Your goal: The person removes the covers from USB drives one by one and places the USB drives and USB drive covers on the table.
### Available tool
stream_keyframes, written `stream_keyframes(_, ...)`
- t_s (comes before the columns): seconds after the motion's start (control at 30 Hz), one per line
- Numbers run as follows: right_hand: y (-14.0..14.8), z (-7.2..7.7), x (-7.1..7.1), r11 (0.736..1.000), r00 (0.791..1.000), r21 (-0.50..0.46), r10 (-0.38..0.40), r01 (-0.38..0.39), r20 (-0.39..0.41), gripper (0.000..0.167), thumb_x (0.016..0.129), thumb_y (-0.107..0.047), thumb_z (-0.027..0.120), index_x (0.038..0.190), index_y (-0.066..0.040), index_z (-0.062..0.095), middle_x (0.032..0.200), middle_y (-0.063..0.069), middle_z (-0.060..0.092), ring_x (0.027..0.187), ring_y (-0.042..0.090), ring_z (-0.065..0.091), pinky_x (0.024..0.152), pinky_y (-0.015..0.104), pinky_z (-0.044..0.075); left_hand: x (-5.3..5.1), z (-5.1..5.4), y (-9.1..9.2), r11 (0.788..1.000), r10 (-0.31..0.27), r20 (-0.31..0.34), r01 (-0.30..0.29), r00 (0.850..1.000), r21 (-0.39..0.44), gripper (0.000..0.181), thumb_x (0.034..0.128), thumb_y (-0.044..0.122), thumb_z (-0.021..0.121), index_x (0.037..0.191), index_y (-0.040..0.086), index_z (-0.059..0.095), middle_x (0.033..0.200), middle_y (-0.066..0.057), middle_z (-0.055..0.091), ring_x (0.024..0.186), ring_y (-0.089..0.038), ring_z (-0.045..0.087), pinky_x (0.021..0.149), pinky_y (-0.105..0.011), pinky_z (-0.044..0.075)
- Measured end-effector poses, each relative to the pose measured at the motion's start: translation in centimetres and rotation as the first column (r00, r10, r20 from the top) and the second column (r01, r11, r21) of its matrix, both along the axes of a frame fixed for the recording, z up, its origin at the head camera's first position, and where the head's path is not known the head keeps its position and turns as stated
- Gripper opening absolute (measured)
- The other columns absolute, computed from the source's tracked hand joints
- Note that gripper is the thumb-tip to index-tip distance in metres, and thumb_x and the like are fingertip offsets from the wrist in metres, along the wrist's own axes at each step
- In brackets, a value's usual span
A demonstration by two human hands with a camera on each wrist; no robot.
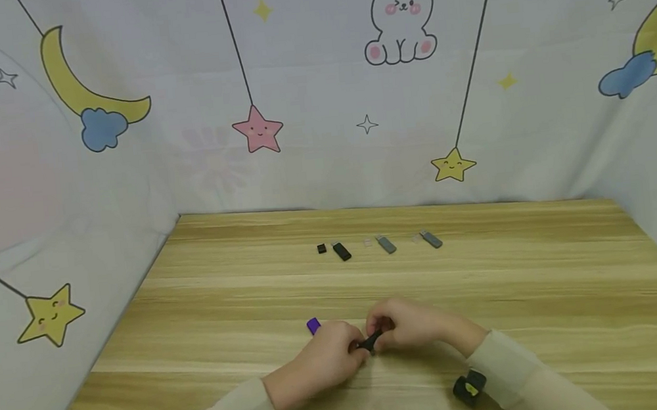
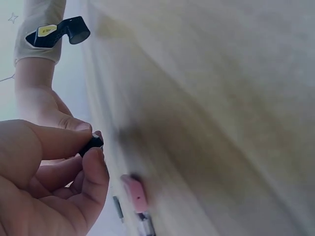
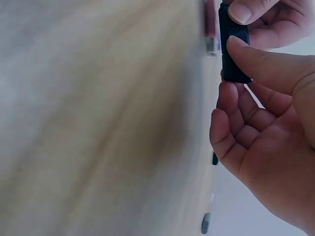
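Note:
Both hands meet at a small black USB stick (image 1: 370, 341) held just above the table. My left hand (image 1: 337, 353) pinches one end between thumb and fingers. The other end is pinched by my right hand (image 1: 414, 322); in the right wrist view its thumb lies along the black body (image 3: 230, 64). Whether a cap is on the stick is hidden by the fingers. Just beyond the left hand lies a purple USB stick (image 1: 313, 326), partly covered in the head view. It looks pinkish in the left wrist view (image 2: 135, 194), with its metal plug bare.
Farther back on the wooden table (image 1: 240, 279) lies a row: a black cap (image 1: 321, 248), a black USB stick (image 1: 341, 251), and two grey sticks (image 1: 386, 244) (image 1: 431, 239) with clear caps (image 1: 367, 243) beside them. Printed cloth (image 1: 325, 166) stands behind and at both sides.

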State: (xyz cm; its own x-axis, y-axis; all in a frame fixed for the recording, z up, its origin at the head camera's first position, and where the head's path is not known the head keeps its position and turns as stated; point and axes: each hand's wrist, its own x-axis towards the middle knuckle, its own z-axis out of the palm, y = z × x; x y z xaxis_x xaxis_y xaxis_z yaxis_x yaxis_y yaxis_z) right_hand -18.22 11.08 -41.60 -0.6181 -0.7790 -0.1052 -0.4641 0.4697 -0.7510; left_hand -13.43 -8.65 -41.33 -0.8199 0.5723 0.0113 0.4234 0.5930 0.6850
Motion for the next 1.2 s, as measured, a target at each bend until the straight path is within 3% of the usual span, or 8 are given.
stream_keyframes(0.27,1.0,1.3,-0.2,0.991,0.997,-0.113,-0.074,0.072,-0.013,0.014,0.089,-0.016,0.07,0.099,-0.007,0.069,0.088,-0.003,0.065,0.075,0.005,0.053,0.07,0.024,0.049,-0.2,1.2,-0.2,0.994,0.053,0.008,-0.054,0.999,0.095,0.007,0.0865,0.005,0.068,0.088,-0.001,0.072,0.067,0.004,0.06,0.057,-0.001,0.048,0.052,-0.018,0.043)
stream_keyframes(0.57,1.4,2.1,0.4,0.954,0.981,-0.228,-0.181,0.193,0.075,0.023,0.092,-0.013,0.066,0.109,0.003,0.065,0.096,0.007,0.067,0.082,0.011,0.058,0.071,0.024,0.05,0.0,2.0,-0.2,0.964,0.087,0.054,-0.098,0.995,0.249,0.012,0.09,0.006,0.066,0.095,-0.003,0.072,0.079,-0.009,0.069,0.063,-0.005,0.055,0.055,-0.019,0.047)
stream_keyframes(0.87,1.0,2.5,1.5,0.894,0.942,-0.311,-0.27,0.322,0.199,0.028,0.094,-0.016,0.064,0.111,0.007,0.064,0.1,0.014,0.066,0.085,0.015,0.06,0.074,0.027,0.052,0.0,1.9,0.0,0.929,0.152,0.037,-0.156,0.988,0.337,0.012,0.0889,0.006,0.068,0.096,-0.003,0.072,0.081,-0.006,0.071,0.065,-0.005,0.059,0.057,-0.02,0.05)
stream_keyframes(1.2,0.5,2.2,2.2,0.845,0.893,-0.33,-0.322,0.42,0.314,0.028,0.093,-0.016,0.065,0.107,0.008,0.064,0.094,0.005,0.066,0.087,0.023,0.063,0.082,0.034,0.051,0.2,2.0,0.4,0.891,0.18,0.078,-0.196,0.981,0.409,0.014,0.0893,0.007,0.068,0.098,-0.003,0.072,0.086,-0.011,0.072,0.069,-0.012,0.064,0.058,-0.018,0.05)
